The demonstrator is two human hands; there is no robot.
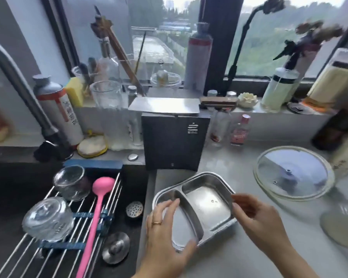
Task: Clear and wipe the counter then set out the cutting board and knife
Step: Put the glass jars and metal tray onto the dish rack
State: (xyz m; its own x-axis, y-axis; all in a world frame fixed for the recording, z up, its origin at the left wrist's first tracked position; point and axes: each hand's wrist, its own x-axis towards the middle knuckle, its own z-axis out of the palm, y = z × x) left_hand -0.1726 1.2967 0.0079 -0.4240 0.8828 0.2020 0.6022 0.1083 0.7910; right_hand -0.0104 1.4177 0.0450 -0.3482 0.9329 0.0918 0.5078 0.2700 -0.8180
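Observation:
A steel tray [207, 199] with two compartments sits on the grey counter [239, 255], right beside the sink. My left hand [165, 233] curls over its left compartment with the thumb at the near rim. My right hand [257, 217] pinches the tray's right rim. A cleaver [165, 105] with a wooden handle lies flat on top of a black box [173, 141] at the back of the counter. I see no cutting board.
A glass pot lid [293, 173] lies on the counter to the right, with a jar and a bottle beyond it. The sink at left holds a roll-up rack [113, 197] with two upturned glasses and a pink ladle [96, 207]. Bottles and jars crowd the windowsill.

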